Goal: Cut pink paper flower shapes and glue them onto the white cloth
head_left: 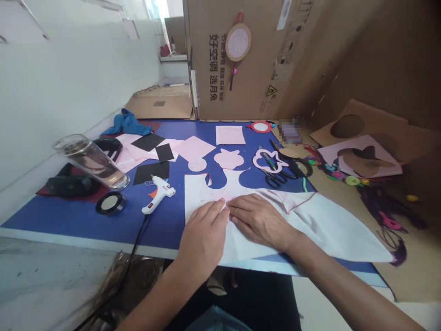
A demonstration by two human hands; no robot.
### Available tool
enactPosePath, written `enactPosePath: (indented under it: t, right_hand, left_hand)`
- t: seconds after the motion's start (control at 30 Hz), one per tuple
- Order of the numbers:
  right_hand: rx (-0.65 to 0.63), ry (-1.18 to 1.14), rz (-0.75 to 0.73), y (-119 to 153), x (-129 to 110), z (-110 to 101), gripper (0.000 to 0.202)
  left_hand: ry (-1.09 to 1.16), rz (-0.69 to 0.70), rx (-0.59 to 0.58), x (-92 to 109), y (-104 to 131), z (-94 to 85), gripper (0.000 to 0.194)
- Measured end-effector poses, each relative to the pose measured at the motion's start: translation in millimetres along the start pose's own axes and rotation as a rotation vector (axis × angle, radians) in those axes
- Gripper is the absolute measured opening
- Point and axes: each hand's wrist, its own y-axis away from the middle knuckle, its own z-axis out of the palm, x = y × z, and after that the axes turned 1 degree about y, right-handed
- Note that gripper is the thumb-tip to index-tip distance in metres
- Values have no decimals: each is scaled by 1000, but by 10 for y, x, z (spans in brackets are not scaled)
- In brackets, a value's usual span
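A large white cloth [330, 230] with curved cut-outs along its far edge lies over the front of the blue table. Both hands press on it near its middle. My left hand [206, 234] lies flat on the cloth with its fingers stretched forward. My right hand [258, 218] rests beside it, fingers extended to the left, the fingertips of both hands meeting. A faint pink patch shows at the fingertips; whatever is under them is hidden. Just beyond the cloth are a pink flower-shaped piece [229, 159] and a small round pale piece [197, 164].
On the left stand a glue gun [157, 195], a round black-rimmed lid [110, 203] and a tilted-looking glass of liquid [93, 163]. Scissors [275, 178] and a pink cut-out frame [268, 161] lie back right. A cardboard box [255, 101] rises behind the blue table [158, 234].
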Motion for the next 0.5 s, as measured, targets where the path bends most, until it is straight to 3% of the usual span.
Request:
enactPosePath:
  t: [0.23, 0.5]
  right_hand:
    - [-16, -11, -5, -4, 11, 8, 26]
    - [-3, -5, -11, -11, 6, -1, 26]
  left_hand:
    - [-5, -13, -5, -43, -140, 227, 31]
    - [18, -51, -69, -51, -147, 235, 31]
